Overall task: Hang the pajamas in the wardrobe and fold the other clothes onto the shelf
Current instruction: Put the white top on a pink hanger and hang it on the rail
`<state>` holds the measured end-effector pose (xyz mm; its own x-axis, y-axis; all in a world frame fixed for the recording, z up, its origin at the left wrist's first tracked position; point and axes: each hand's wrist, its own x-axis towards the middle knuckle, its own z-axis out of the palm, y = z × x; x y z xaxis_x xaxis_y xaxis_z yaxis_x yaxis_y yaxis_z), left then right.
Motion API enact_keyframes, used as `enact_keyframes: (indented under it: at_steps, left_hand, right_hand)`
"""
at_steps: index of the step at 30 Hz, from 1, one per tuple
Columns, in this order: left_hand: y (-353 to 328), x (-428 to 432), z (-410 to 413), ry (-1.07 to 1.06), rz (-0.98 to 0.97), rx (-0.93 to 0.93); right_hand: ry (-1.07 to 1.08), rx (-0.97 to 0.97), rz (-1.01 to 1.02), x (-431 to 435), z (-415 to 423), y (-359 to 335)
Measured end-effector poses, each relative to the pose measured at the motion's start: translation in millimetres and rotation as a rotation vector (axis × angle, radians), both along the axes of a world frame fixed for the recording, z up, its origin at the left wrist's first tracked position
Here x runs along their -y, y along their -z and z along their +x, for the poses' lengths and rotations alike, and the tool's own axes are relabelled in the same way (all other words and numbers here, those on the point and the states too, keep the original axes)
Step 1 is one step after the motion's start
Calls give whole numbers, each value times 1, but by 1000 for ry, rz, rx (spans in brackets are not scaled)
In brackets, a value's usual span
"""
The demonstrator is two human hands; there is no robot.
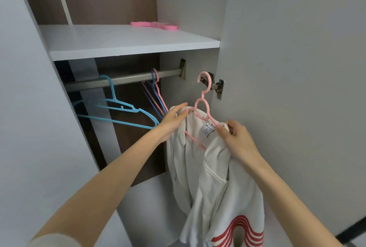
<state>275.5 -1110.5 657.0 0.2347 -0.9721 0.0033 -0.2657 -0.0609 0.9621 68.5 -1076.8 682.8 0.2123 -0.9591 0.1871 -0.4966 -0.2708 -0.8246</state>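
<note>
Nearest to us the white pajama top (213, 177) hangs down, well below the rail (122, 79) and to the right of its end, with red curved stripes on its lowest fold; it is draped over a pink hanger (202, 108), so we judge the dressing of the hanger nearly done. Our left hand (173, 120) pinches the cloth at the hanger's left shoulder, thumb and fingers closed on the fabric, just below the rail's right end; our right hand (237, 139) pinches the cloth at the other shoulder, fingers curled round it, farther right of the rail; the neck label shows between the two hands. The hanger's hook stands up free, right of the rail's bracket and about level with it, not yet over the rail; hooking it on is what is left of this step, by our reckoning.

On the rail a blue hanger (116, 106) hangs bare toward the left; a pair of hangers (156, 92), one pink and one dark blue, hangs bare near the right end. Above the rail the shelf (128, 44) carries a flat pink thing (154, 25) at its back; we see no folded clothes there, so the folding seems to us not begun; the other clothes are out of view.
</note>
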Motion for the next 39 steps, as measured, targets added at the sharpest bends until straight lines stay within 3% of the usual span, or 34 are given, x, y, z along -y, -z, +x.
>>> enact_keyframes:
  at_steps: [9, 22, 29, 39]
  left_hand:
    - [19, 32, -11, 96, 15, -70]
    - [61, -11, -55, 113, 135, -207]
    - [53, -15, -72, -41, 236, -554]
    - [48, -8, -83, 51, 320, -511]
  right_hand:
    - [57, -72, 20, 4, -2, 2]
    - [94, -121, 146, -39, -39, 29]
    - [145, -94, 151, -55, -67, 39]
    - [150, -110, 133, -61, -67, 42]
